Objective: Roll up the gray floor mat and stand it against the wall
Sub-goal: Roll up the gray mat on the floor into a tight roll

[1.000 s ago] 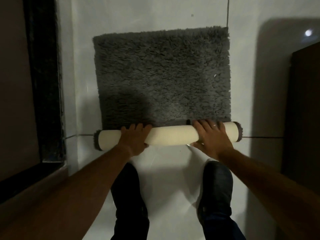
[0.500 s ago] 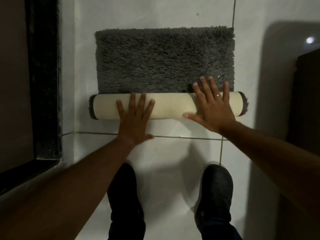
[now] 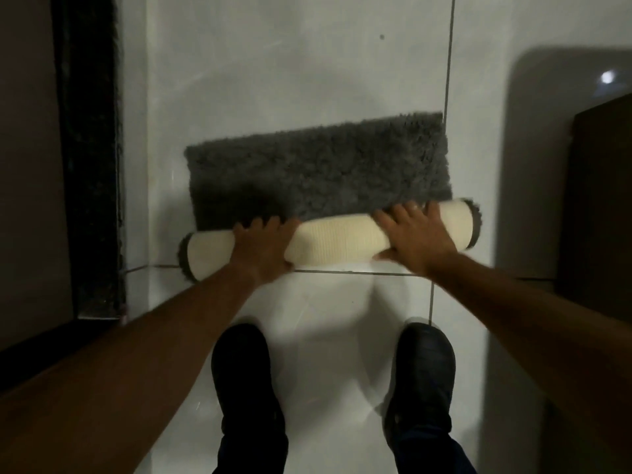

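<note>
The gray shaggy floor mat (image 3: 318,165) lies on white floor tiles, with its near part wound into a roll (image 3: 335,239) that shows its cream ribbed backing. The roll lies slightly tilted, its right end farther away. My left hand (image 3: 265,246) curls over the roll left of its middle. My right hand (image 3: 415,236) curls over it near the right end. A short strip of gray pile still lies flat beyond the roll.
My two dark shoes (image 3: 248,374) stand on the tiles just behind the roll. A dark doorway threshold (image 3: 89,159) runs along the left. A dark wooden panel (image 3: 598,200) stands at the right. White tile floor (image 3: 290,63) stretches beyond the mat.
The flat part of the mat has grown shorter and the roll thicker. My hands went from flat, fingers spread, to curled over the roll, and the roll now lies tilted.
</note>
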